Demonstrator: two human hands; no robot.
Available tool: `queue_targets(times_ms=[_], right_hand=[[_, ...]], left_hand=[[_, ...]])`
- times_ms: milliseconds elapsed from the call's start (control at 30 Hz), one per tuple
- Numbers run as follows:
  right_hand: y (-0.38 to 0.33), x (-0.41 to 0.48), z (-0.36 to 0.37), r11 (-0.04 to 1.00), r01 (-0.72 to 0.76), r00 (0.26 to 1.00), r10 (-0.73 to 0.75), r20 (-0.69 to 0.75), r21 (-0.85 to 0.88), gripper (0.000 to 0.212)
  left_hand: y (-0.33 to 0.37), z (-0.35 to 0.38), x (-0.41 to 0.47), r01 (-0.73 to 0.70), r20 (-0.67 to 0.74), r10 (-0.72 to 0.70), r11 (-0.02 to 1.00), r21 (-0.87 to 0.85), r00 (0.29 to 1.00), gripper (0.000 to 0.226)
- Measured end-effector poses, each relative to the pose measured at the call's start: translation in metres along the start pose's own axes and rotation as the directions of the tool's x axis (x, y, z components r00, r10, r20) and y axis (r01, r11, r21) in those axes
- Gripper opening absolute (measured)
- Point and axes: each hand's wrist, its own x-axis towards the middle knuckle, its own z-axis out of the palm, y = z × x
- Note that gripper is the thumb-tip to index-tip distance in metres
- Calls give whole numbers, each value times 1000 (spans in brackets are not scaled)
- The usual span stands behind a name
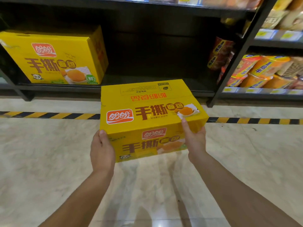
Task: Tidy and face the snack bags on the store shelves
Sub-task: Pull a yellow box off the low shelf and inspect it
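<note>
I hold a yellow bread carton [147, 112] in the air in front of the bottom shelf [147, 89], above the floor. My left hand [101, 149] grips its near left corner, thumb on the top edge. My right hand [194, 138] grips the near right corner, thumb pressed on the top face. A second, matching yellow carton [54, 56] stands on the bottom shelf at the left, printed front facing out. The shelf space between that carton and the right post is dark and holds nothing I can see.
Red and orange snack bags [221, 53] lean at the right end of the bottom shelf. The neighbouring rack at the right holds orange snack bags [262, 71] behind price tags. A yellow-black hazard stripe [49, 115] runs across the pale marble floor before the shelves.
</note>
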Motion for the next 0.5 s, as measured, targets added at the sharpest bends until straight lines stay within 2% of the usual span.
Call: queue_targets(times_ms=[100, 133, 200, 267, 333, 400, 500], right_hand=[[-3, 10, -6, 999, -11, 999, 9, -46, -40, 124], [-6, 11, -7, 1000, -20, 999, 19, -46, -20, 121], [-6, 14, -8, 999, -36, 999, 36, -17, 7, 99], [-4, 14, -7, 999, -42, 999, 42, 4, -7, 85], [-1, 12, -5, 999, -25, 1000, 25, -9, -26, 77], [0, 11, -5, 1000, -16, 1000, 15, -10, -23, 70], [5, 11, -7, 1000, 1, 1000, -1, -6, -30, 63]], left_hand=[[-1, -3, 16, -16, -12, 16, 999, 29, 1000, 47], [1, -3, 22, -13, -22, 14, 999, 40, 1000, 49], [5, -3, 35, 27, -36, -26, 999, 32, 999, 51], [6, 0, 50, 137, -68, -138, 990, -20, 988, 55], [5, 4, 56, 282, -100, -292, 954, -98, 951, 70], [1, 12, 45, 346, -54, -357, 927, -148, 933, 83], [-3, 33, 13, 334, 115, -317, 924, -186, 942, 98]])
